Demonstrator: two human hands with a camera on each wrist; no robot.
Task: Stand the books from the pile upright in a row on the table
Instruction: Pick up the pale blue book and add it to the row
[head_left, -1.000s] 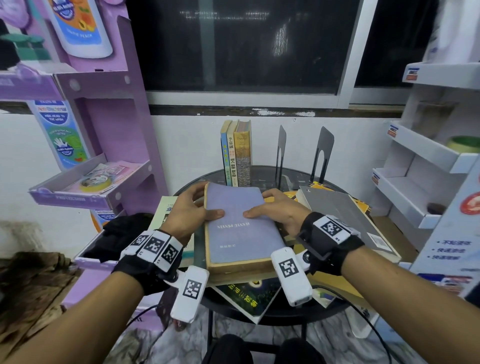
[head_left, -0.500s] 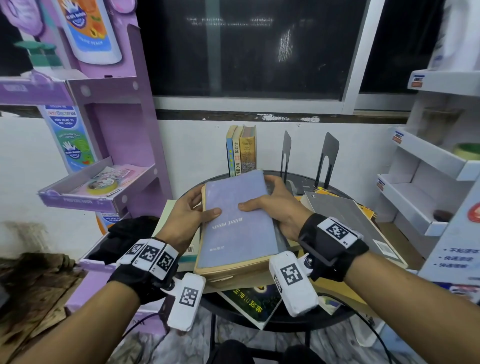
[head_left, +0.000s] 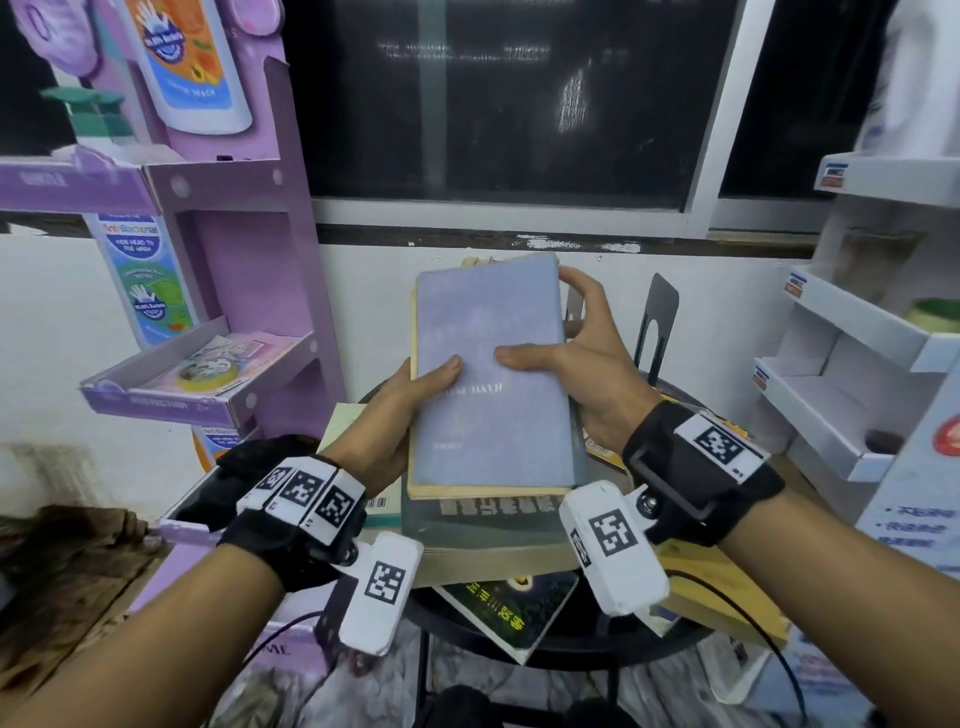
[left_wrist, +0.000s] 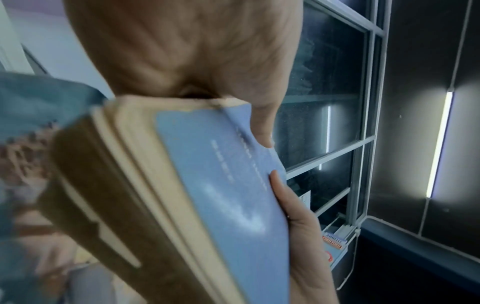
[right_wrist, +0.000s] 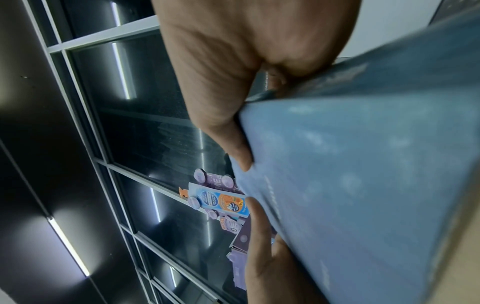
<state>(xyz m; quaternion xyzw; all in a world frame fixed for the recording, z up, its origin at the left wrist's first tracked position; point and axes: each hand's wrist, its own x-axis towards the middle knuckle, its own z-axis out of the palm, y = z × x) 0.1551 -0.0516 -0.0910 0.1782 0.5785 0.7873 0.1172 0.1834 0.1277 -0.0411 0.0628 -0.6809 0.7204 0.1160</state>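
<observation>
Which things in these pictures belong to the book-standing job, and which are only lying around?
Belong to the job:
- thick blue-covered book, held by left hand and right hand
- pile of flat books
- black metal bookend
- round dark glass table

Only lying around:
- purple cardboard display shelf
- white display shelf

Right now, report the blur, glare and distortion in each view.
Head view: wide-angle bending at the edges, ceiling lights reflected in the dark window, blue book fairly sharp. Left wrist view: the book's near edge smeared, left hand soft, light strips glaring in the glass. Right wrist view: cover blurred, right hand close and soft.
</observation>
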